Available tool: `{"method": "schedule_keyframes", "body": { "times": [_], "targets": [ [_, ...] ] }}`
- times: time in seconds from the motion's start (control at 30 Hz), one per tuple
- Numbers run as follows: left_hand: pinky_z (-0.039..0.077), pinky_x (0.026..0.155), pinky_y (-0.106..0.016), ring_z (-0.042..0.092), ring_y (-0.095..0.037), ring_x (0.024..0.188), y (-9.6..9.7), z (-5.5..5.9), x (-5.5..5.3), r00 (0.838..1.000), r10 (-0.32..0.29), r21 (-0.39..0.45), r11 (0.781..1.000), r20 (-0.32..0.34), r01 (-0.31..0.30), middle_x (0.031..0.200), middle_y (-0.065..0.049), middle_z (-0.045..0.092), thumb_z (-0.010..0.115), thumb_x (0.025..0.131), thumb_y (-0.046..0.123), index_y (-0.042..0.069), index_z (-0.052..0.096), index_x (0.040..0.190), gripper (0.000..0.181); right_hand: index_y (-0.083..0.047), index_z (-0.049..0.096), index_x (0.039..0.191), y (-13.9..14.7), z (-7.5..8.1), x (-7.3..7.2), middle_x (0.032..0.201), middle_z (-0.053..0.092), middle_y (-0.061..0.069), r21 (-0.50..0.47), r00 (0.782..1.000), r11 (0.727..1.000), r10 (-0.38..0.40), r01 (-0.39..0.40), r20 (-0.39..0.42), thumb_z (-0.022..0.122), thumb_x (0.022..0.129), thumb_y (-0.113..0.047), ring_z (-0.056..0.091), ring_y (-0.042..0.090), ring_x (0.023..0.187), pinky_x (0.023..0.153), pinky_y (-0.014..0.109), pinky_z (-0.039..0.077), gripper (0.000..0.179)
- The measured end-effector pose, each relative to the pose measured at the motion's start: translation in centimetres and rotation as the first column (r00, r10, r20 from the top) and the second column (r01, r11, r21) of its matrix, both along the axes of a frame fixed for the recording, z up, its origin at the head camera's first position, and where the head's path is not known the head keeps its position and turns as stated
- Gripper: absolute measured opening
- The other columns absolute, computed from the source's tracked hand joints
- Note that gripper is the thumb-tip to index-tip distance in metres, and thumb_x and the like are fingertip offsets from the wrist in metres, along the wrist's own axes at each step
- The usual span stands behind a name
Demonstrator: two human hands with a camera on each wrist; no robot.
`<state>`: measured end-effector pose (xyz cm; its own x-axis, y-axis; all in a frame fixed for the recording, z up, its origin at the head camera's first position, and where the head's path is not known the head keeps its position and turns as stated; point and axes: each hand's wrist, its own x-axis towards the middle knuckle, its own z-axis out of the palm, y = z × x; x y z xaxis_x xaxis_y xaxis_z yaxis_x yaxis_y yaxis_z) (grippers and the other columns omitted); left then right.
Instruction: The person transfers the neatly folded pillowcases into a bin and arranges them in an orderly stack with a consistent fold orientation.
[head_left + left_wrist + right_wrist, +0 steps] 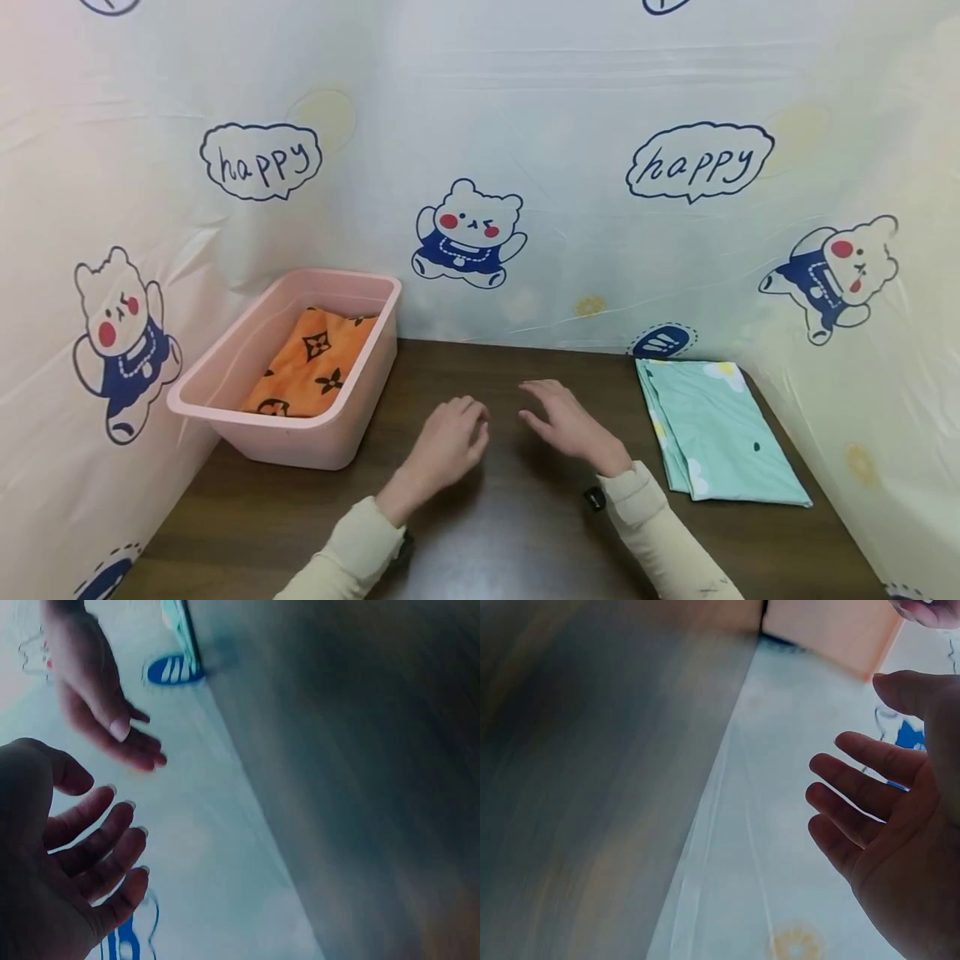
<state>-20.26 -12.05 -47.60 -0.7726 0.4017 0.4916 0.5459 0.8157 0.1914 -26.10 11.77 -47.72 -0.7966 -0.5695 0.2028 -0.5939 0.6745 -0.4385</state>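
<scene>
Over the middle of the dark table, my left hand (447,442) hovers with loosely bent fingers and holds nothing. In the left wrist view the same hand (82,847) shows its palm bare. Facing it across a small gap, my right hand (570,425) has its fingers extended, also with nothing in it; the right wrist view shows that hand (900,802) with fingers spread. Left of the hands stands a pink plastic bin (300,422) with a folded orange cloth (307,371) patterned in black inside. To the right lies a folded mint-green cloth (723,437) with flower prints.
A dark brown wooden table (517,533) carries everything. Behind it and along both sides hangs a pale sheet (570,250) printed with bears and the word "happy". The bin is close to the left sheet, and the green cloth lies near the table's right edge.
</scene>
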Motion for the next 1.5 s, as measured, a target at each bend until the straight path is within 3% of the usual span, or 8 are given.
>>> {"method": "schedule_keyframes", "body": {
  "times": [0.13,0.27,0.4,0.77,0.97,1.17,1.3,1.5],
  "targets": [
    [0.051,0.073,-0.031,0.059,-0.012,0.079,3.0,-1.1,-0.1,0.992,-0.037,-0.003,0.999,0.117,0.038,0.089,0.003,0.065,0.068,0.093,0.017,0.013,0.069,0.097,0.005,-0.002,0.057,0.139,2.5,-0.2,-0.1,0.141,0.059,0.015,0.003,0.999,0.999,-0.047,0.047,0.001,0.061,0.103,-0.028,0.051,0.034,0.134,0.11,0.054,0.041,0.045],
    [0.047,0.065,-0.024,0.054,-0.006,0.07,5.6,-2.6,-0.2,0.96,-0.11,0.013,0.994,0.256,0.11,0.083,0.005,0.062,0.067,0.093,0.017,0.013,0.069,0.094,0.005,0.0,0.061,0.134,5.2,-0.7,0.6,0.135,0.063,0.017,0.009,0.993,0.994,-0.112,0.111,0.039,0.062,0.102,-0.025,0.055,0.035,0.129,0.107,0.055,0.043,0.041],
    [0.045,0.061,-0.021,0.052,-0.003,0.068,7.7,-3.9,-0.1,0.937,-0.147,0.002,0.988,0.318,0.154,0.081,0.007,0.06,0.066,0.093,0.018,0.015,0.067,0.091,0.004,0.0,0.062,0.132,7.8,-1.4,1.9,0.132,0.064,0.017,0.031,0.98,0.983,-0.181,0.179,0.08,0.063,0.101,-0.024,0.056,0.035,0.127,0.106,0.056,0.045,0.04],
    [0.038,0.051,-0.021,0.047,-0.005,0.058,11.9,-4.2,-0.9,0.948,-0.163,-0.148,0.967,0.275,0.209,0.07,0.006,0.053,0.063,0.094,0.018,0.016,0.059,0.078,0.017,0.006,0.064,0.125,16.3,-1.2,4.5,0.123,0.066,0.022,0.045,0.954,0.954,-0.297,0.295,0.048,0.064,0.1,-0.015,0.058,0.042,0.119,0.098,0.061,0.046,0.033],
    [0.037,0.048,-0.023,0.047,-0.008,0.057,14.3,-4.2,-2.2,0.953,-0.139,-0.21,0.957,0.27,0.2,0.068,0.003,0.053,0.061,0.097,0.02,0.015,0.057,0.076,0.022,0.011,0.065,0.12,20.4,-0.7,4.2,0.117,0.066,0.03,0.159,0.917,0.903,-0.399,0.398,-0.027,0.065,0.097,-0.014,0.058,0.05,0.112,0.093,0.063,0.046,0.034],
    [0.041,0.05,-0.025,0.047,-0.008,0.059,16.9,-4.3,-3.6,0.938,-0.101,-0.232,0.955,0.332,0.185,0.07,0.003,0.054,0.06,0.097,0.019,0.015,0.056,0.075,0.023,0.017,0.063,0.114,24.4,-0.9,3.2,0.112,0.063,0.038,0.212,0.882,0.857,-0.464,0.47,-0.082,0.061,0.096,-0.011,0.057,0.058,0.105,0.088,0.066,0.046,0.033],
    [0.046,0.055,-0.026,0.054,-0.008,0.064,19.6,-4.6,-4.4,0.95,-0.068,-0.296,0.941,0.306,0.162,0.076,0.004,0.06,0.061,0.097,0.024,0.017,0.059,0.079,0.02,0.019,0.062,0.113,27.3,-1.5,2.3,0.11,0.061,0.041,0.249,0.86,0.824,-0.491,0.51,-0.138,0.057,0.095,-0.009,0.057,0.06,0.102,0.083,0.068,0.046,0.034],
    [0.049,0.058,-0.028,0.061,-0.01,0.071,23.1,-4.8,-4.5,0.958,-0.046,-0.36,0.921,0.282,0.15,0.082,0.004,0.065,0.061,0.098,0.029,0.019,0.063,0.083,0.018,0.016,0.059,0.09,30.5,-1.7,1.5,0.079,0.058,0.027,0.309,0.843,0.786,-0.52,0.536,-0.139,0.056,0.091,-0.004,0.056,0.04,0.07,0.066,0.056,0.048,0.02]
  ]
}}
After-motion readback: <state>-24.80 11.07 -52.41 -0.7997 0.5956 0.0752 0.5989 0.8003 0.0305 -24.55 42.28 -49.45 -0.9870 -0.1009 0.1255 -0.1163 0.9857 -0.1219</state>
